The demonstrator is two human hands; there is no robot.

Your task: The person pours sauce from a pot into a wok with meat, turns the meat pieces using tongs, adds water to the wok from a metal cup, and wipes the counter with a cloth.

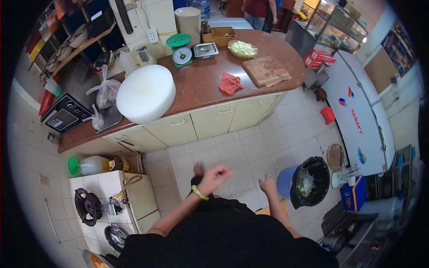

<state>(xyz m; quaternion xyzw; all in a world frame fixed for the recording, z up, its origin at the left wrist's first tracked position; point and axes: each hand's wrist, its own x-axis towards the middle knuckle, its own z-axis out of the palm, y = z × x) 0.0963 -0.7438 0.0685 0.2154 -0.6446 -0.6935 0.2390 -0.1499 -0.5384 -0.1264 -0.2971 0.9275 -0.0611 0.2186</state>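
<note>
My left hand [214, 178], with a yellow-green bangle [199, 193] on its wrist, is in front of my body above the tiled floor. Its fingers are loosely curled in, and nothing shows in them. Lower right of centre hangs my right hand [268, 184], thumb and forefinger slightly apart, the other fingers mostly hidden. It appears nothing is held there. Nearest to it stands a blue bin [286, 182] lined with a black bag [324, 176], with pale green scraps and clear plastic inside. Both hands are apart from the counter.
Across the brown counter [201, 85] sit a thick white round block [146, 94], a green scale [181, 50], a basket of pale food [242, 49], a red cloth [230, 83] and a wooden board [266, 71]. A gas burner [88, 206] is left; a white freezer [357, 111] stands right.
</note>
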